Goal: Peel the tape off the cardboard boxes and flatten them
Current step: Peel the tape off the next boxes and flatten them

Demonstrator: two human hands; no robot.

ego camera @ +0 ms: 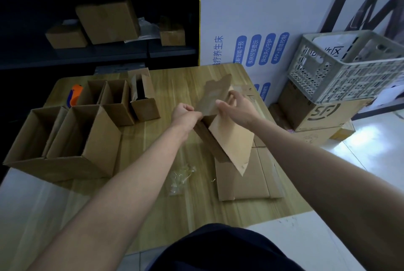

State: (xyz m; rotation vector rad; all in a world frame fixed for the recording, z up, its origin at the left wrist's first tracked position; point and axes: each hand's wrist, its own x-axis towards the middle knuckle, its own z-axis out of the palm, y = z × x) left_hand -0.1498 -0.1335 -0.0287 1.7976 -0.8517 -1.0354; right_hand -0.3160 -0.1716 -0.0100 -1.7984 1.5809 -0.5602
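I hold a small brown cardboard box tilted above the middle of the wooden table. My left hand is clenched at its upper left edge, seemingly pinching something thin there. My right hand grips the raised top flap. Under the box lies a pile of flattened cardboard. A crumpled wad of clear peeled tape rests on the table in front of me.
Several open boxes stand at the left: a large one, a middle one and a small one. An orange-and-blue tape dispenser lies behind them. At right a white plastic crate sits on stacked cartons.
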